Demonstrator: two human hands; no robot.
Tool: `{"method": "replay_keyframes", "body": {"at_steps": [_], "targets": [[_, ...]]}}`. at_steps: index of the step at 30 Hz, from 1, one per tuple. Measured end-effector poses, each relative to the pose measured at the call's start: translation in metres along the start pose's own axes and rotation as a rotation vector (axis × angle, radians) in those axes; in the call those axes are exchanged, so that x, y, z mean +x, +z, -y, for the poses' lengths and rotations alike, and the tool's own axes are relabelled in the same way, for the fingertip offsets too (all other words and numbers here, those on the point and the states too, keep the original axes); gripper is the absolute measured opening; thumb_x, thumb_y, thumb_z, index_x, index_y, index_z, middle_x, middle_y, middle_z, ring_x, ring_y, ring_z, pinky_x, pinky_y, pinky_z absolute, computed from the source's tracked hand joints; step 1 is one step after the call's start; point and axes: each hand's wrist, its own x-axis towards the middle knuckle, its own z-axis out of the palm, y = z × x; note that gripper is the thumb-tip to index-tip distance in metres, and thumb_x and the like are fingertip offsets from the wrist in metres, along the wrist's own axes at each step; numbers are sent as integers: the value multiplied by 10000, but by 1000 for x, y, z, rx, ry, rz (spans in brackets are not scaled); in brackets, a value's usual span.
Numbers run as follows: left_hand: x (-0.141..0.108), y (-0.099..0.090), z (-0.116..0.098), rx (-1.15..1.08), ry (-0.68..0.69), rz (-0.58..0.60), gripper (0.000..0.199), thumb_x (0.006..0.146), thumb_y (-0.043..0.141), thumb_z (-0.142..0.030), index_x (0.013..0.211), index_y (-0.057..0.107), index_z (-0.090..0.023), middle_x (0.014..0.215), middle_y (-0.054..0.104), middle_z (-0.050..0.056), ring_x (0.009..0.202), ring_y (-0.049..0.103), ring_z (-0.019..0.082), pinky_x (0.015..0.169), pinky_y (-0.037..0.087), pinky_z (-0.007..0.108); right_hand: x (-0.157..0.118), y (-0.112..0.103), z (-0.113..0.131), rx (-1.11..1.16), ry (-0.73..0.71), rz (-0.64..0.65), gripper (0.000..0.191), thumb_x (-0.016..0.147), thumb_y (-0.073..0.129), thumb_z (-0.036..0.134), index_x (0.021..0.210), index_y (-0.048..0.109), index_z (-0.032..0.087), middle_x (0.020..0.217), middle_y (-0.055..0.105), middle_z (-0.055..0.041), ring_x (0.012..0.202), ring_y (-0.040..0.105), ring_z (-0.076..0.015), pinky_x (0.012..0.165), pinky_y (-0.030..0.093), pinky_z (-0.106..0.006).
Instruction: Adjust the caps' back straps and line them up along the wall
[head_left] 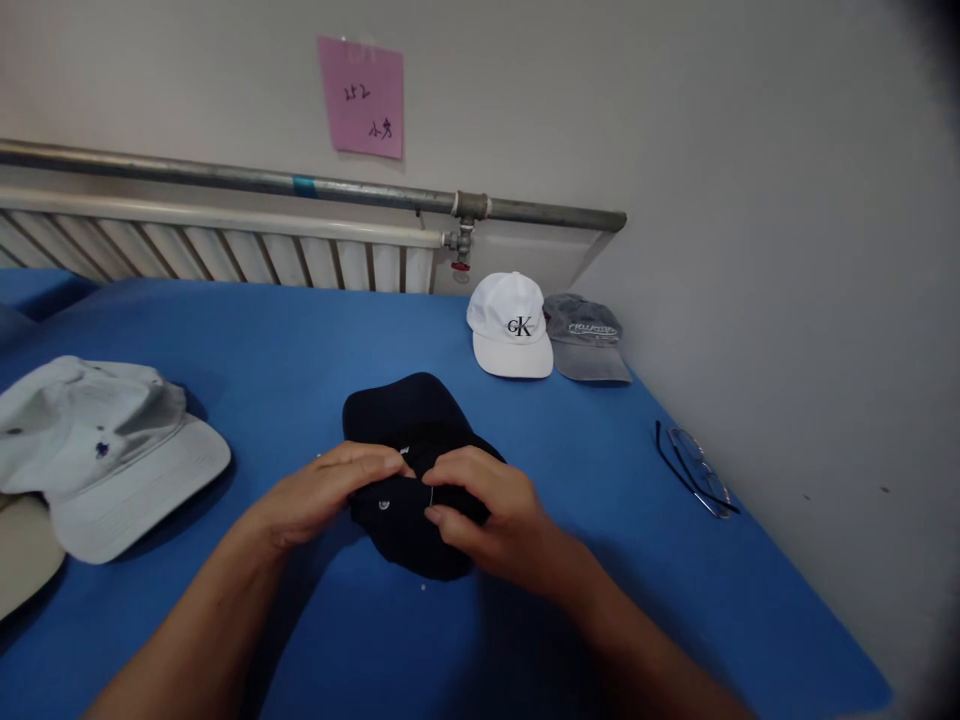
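Note:
A dark navy baseball cap (pixel 409 405) sits in front of me on the blue surface, its brim pointing away. My left hand (pixel 330 490) is at the cap's left side, fingers together and gripping its folded edge; some fingertips are hidden in the fabric. From the right, my right hand (pixel 487 500) pinches the dark fabric between thumb and fingers, by a thin pale line on the cap. A small round eyelet shows on the crown between my hands.
A pale cap (pixel 127 450) overlaps a beige cap (pixel 26 550) at left. Farther back are a white cap (pixel 510 320) and a grey cap (pixel 589 335). Glasses (pixel 697 470) lie near the right wall. Behind the blue surface (pixel 300 330) run a radiator (pixel 247 255) and a pipe (pixel 225 177).

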Motion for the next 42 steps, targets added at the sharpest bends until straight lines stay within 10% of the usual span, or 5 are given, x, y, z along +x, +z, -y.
{"method": "replay_keyframes", "body": {"at_steps": [14, 24, 42], "targets": [[-1, -3, -6, 123, -60, 139, 313, 789, 662, -465, 876, 688, -166, 636, 482, -46, 581, 380, 75, 532, 299, 209, -1, 5, -7, 80, 93, 64, 209, 799, 622, 122, 991, 623, 205, 929, 663, -22, 850, 621, -135, 784, 491, -271], [-1, 2, -4, 140, -62, 135, 198, 812, 657, -353, 845, 668, -158, 591, 440, -67, 523, 333, 53, 483, 267, 188, 8, -8, -2, 332, 447, 240, 143, 825, 626, 195, 957, 679, 193, 874, 681, 5, 791, 600, -118, 722, 459, -236], [-1, 8, -11, 356, -10, 161, 314, 829, 617, -465, 844, 632, -152, 689, 504, -36, 625, 424, 89, 546, 334, 210, 2, -1, -7, 228, 419, 305, 119, 870, 559, 241, 823, 653, 185, 717, 617, 23, 646, 523, -103, 597, 388, -227]]}}
